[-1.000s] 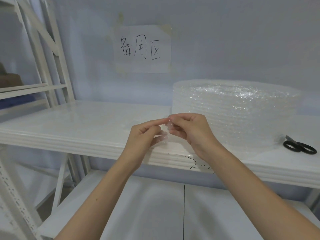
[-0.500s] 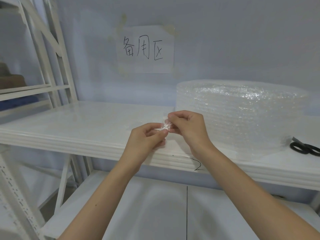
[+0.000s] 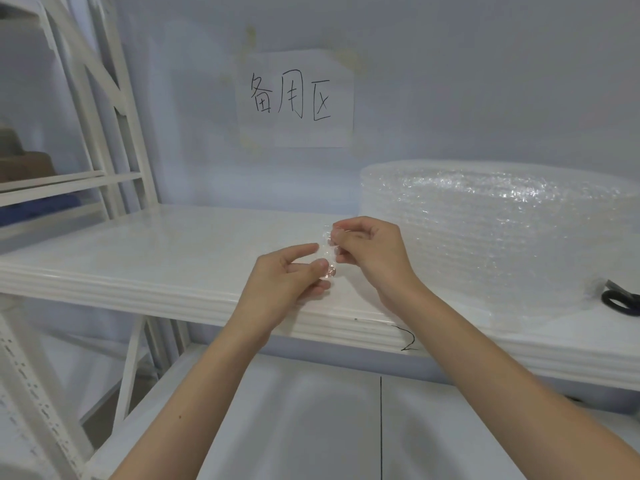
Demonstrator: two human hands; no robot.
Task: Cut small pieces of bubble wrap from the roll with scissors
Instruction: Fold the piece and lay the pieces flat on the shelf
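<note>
A big roll of clear bubble wrap (image 3: 491,230) lies on its flat side at the right of the white shelf (image 3: 156,258). Black-handled scissors (image 3: 620,299) rest on the shelf at the far right edge of view, beside the roll, with no hand on them. Above the shelf's front edge I hold a small clear piece of bubble wrap (image 3: 327,254) between both hands. My left hand (image 3: 287,285) pinches its lower part with thumb and fingers. My right hand (image 3: 374,254) pinches its upper part.
A paper sign with handwritten characters (image 3: 294,98) is taped to the grey wall behind. White rack uprights and side shelves (image 3: 86,133) stand at the left. A lower white shelf (image 3: 311,427) runs beneath my forearms.
My hands have drawn slightly apart. The small piece, bunched between my fingertips before, is now spread more upright between them, with my right hand higher than my left.
</note>
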